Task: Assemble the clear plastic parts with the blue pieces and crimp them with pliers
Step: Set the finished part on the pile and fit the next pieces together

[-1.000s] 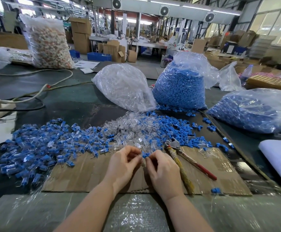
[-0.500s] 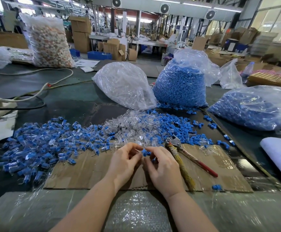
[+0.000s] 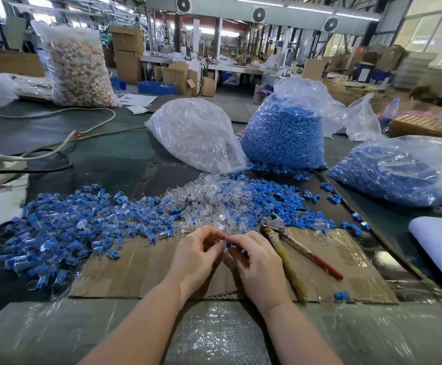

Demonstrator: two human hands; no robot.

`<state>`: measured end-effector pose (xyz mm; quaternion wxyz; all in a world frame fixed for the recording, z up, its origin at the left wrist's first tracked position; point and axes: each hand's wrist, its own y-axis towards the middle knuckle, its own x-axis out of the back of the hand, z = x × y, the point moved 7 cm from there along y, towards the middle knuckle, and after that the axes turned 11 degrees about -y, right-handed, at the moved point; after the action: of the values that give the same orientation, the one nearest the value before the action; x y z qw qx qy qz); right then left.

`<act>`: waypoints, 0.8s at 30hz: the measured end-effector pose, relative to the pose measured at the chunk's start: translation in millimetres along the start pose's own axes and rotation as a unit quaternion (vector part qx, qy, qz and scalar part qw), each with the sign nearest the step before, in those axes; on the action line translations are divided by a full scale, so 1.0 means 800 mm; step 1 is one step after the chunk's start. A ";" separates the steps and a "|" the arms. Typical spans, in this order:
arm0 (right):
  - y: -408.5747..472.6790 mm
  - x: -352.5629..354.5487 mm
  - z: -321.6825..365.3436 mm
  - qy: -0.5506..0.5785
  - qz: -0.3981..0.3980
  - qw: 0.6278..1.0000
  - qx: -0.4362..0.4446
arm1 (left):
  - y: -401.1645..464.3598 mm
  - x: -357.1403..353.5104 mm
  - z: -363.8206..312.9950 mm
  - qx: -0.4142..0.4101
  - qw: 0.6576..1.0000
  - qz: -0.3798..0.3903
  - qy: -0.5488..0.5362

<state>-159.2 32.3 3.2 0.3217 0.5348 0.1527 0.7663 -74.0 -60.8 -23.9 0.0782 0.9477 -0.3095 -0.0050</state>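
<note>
head view: left hand [image 3: 197, 255] pinches a clear part [image 3: 218, 237], right hand [image 3: 258, 262] pinches a blue piece [image 3: 228, 244]; align squarely before pressing; pliers [image 3: 288, 248] lie just right.

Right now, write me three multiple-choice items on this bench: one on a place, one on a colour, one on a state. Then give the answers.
1. Where do the pliers lie?
A. on the cardboard sheet, right of the hands
B. inside a bag
C. in the left hand

2. What colour is the small piece pinched between the two hands?
A. red
B. blue
C. yellow

3. What is the state of the right hand?
A. flat on the table
B. curled round the pliers
C. fingers pinching the small piece together with the left hand

Answers:
1. A, the pliers rest untouched on the cardboard beside the right hand.
2. B, a blue bit shows between the fingertips.
3. C, both hands meet at the piece and neither touches the pliers.
</note>
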 end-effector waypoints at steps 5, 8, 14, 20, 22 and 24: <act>0.001 0.000 0.000 -0.003 -0.001 1.000 0.002 | 0.000 0.001 0.002 0.001 1.000 0.000 -0.002; 0.000 -0.001 -0.002 -0.009 0.001 1.000 0.000 | 0.001 0.000 0.001 -0.005 1.000 0.003 0.004; 0.000 0.000 -0.001 -0.008 -0.004 1.000 0.005 | 0.000 0.001 -0.001 -0.011 1.000 0.006 0.007; 0.000 -0.001 -0.002 -0.016 -0.006 1.000 0.005 | 0.002 0.000 0.001 -0.002 1.000 0.010 -0.013; 0.000 -0.002 -0.002 -0.015 -0.007 1.000 0.004 | 0.002 0.001 0.002 -0.001 1.000 0.009 -0.017; 0.000 -0.001 -0.002 -0.013 -0.008 1.000 0.004 | 0.002 0.000 0.002 -0.002 1.000 0.011 -0.020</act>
<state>-160.3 31.7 2.1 0.3275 0.5450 0.1557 0.7560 -74.8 -62.3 -25.5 0.0742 0.9437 -0.3215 -0.0236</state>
